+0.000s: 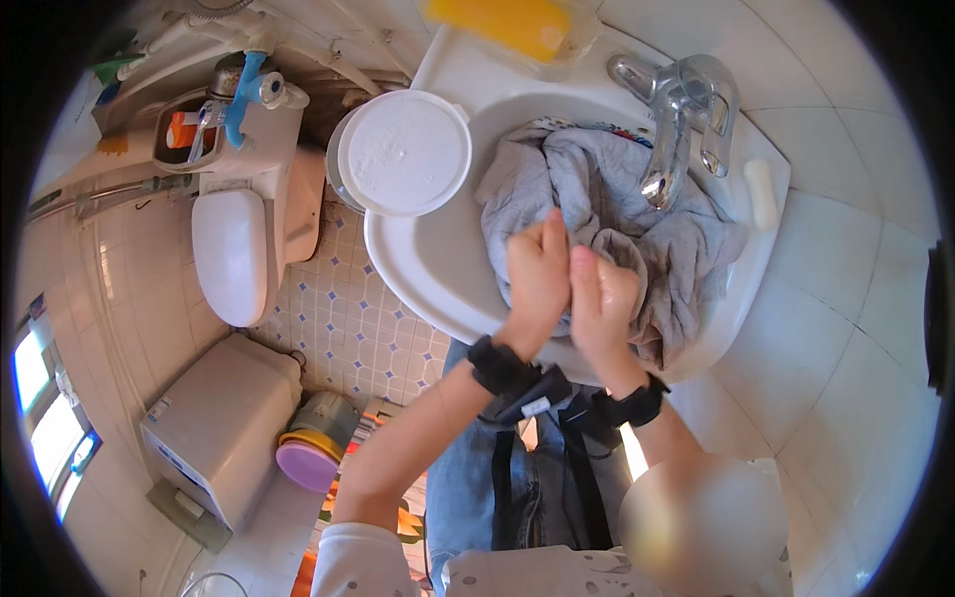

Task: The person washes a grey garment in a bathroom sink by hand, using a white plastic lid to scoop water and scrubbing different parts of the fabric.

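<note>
Grey wrinkled cloth (589, 172) fills much of the white washbasin (418, 276). My left hand (606, 298) and my right hand (539, 272) are side by side over the cloth, both fisted with thumbs up and closed on its fabric. A fold of the cloth lies beside my left hand; its part inside the fists is hidden. Above the cloth, the chrome faucet (671, 142) reaches over the basin from its back right. Black straps circle both wrists.
A white round lid (405, 153) with powder on it rests on a container at the basin's left edge. A white soap bar (761, 194) lies on the right rim. A yellow object (515, 26) is behind the basin. Further left are a toilet (230, 254) and plastic basins (310, 463).
</note>
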Motion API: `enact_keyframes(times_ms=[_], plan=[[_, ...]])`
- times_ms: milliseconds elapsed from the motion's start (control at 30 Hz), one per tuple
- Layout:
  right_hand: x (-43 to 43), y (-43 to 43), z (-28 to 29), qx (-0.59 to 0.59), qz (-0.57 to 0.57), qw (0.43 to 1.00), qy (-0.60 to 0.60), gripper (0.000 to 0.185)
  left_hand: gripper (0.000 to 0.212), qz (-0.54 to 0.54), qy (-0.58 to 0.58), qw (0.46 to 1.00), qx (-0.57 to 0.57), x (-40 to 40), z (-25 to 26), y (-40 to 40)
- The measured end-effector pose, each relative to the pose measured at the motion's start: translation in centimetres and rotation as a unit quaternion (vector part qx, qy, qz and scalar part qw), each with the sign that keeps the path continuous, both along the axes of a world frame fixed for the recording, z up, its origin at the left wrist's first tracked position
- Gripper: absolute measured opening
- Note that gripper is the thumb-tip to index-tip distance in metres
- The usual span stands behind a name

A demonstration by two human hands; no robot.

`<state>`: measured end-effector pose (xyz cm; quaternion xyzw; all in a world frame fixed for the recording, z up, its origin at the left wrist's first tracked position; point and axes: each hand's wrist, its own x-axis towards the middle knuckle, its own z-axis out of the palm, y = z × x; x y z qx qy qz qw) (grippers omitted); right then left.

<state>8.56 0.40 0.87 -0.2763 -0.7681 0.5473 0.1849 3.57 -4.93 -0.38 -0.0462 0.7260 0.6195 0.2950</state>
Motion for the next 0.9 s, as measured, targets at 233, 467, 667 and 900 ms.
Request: enact_keyframes(times_ms=[233,467,667,900], plan=[[0.1,-0.3,-1.0,-0.024,0.079,0.996,-0.028,0.038,0.041,-0.025,-0.023,0.999,-0.027,-0.6,-1.5,-0.8],[-0.8,3.6,-2.3,-0.093,0.009,0.993,-0.069,0.041,0.035,-0.139,-0.045,0.989,-0.003,1.0,1.7,-1.7],[5.7,2.6,1.4,0.041,0.132,0.989,-0.060,0.035,0.041,-0.300,0.193,0.924,-0.139,-3.1,1.2,-3.7],[8.4,5.6,5.8,0.166,0.197,0.964,-0.069,0.037,0.063,-0.237,0.229,0.927,-0.180,-2.6,-1.0,-3.1]])
